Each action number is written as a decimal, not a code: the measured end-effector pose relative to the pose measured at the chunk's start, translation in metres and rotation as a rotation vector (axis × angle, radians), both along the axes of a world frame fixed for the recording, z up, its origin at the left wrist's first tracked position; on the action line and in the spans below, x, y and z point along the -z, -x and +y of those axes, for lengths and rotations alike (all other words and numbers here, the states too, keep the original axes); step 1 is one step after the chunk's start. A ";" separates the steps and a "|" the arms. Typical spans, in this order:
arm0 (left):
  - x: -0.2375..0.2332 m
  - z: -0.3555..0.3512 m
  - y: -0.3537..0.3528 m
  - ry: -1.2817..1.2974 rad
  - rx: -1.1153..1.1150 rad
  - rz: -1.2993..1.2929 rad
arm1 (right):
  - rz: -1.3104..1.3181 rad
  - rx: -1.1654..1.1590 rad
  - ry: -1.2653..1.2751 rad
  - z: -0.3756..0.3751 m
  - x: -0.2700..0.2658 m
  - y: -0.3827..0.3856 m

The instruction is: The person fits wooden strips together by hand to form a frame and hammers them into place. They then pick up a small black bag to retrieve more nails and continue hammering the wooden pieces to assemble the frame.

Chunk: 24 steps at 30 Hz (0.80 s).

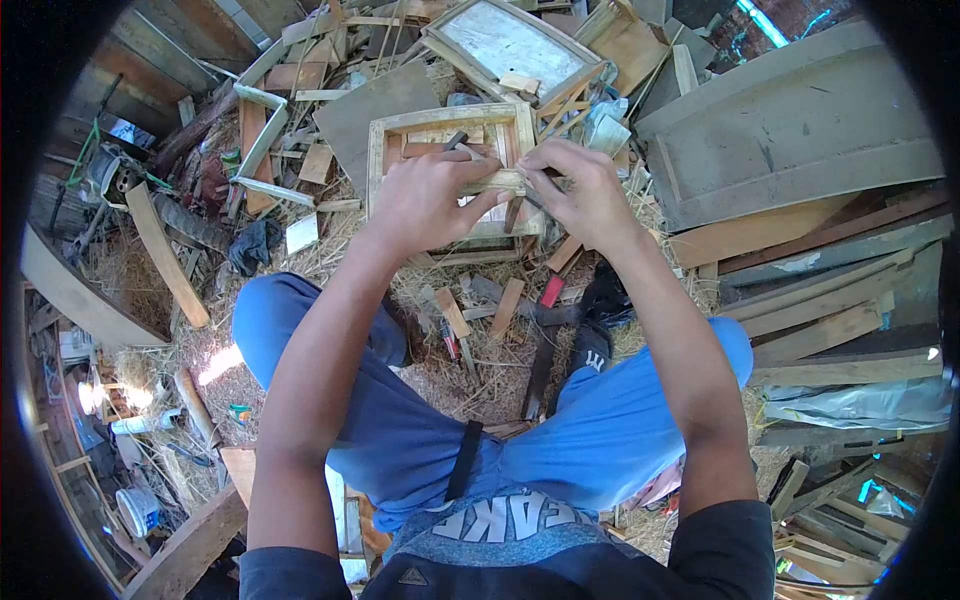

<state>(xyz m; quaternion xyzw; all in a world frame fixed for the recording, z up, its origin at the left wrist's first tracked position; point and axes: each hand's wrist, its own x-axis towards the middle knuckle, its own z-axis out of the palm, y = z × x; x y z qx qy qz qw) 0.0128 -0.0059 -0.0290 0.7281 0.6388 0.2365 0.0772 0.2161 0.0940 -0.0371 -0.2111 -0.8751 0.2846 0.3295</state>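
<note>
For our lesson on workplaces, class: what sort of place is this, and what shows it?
Probably a makeshift woodworking shed: a wooden frame sits before the person, wood offcuts litter the ground, and long boards are piled at the right.

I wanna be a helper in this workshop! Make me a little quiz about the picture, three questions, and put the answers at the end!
1. True or false: the left hand and the right hand are both at the wooden frame.

2. Pick one. What colour are the trousers?
A) red
B) blue
C) yellow

3. Fill the gap: the bucket is near the picture's lower ____ corner.

Key: 1. True. 2. B. 3. left.
</note>
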 end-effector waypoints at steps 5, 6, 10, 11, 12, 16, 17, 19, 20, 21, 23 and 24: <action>0.005 0.001 0.000 -0.039 0.010 -0.007 | 0.041 -0.047 -0.023 0.001 0.000 -0.001; 0.005 0.001 0.000 -0.028 0.006 -0.012 | 0.040 -0.057 -0.030 0.001 -0.001 -0.001; 0.003 0.001 0.001 -0.009 0.005 -0.021 | 0.016 -0.040 -0.078 0.003 0.001 -0.001; 0.003 0.001 0.001 -0.027 0.010 -0.010 | 0.027 -0.035 -0.072 0.001 0.002 0.000; 0.004 0.000 0.000 -0.042 0.016 -0.002 | 0.035 -0.030 -0.064 -0.001 0.002 -0.001; 0.004 -0.001 0.001 -0.006 0.002 -0.016 | -0.019 0.010 0.069 -0.010 -0.006 -0.007; 0.004 -0.002 0.001 -0.016 -0.001 -0.008 | -0.011 0.032 0.184 -0.013 -0.009 -0.007; 0.004 -0.003 0.001 -0.028 -0.007 -0.001 | -0.003 0.052 0.299 -0.014 -0.009 -0.008; 0.003 -0.003 0.000 -0.006 -0.014 0.006 | 0.016 0.016 0.352 -0.013 -0.005 -0.010; 0.001 -0.003 0.000 0.014 -0.021 0.013 | 0.037 -0.018 0.404 -0.012 -0.005 -0.011; 0.002 -0.004 0.000 0.001 -0.017 0.011 | -0.029 -0.031 0.425 -0.015 -0.007 -0.013; 0.002 -0.004 0.000 -0.010 -0.014 0.008 | -0.095 -0.044 0.447 -0.016 -0.009 -0.014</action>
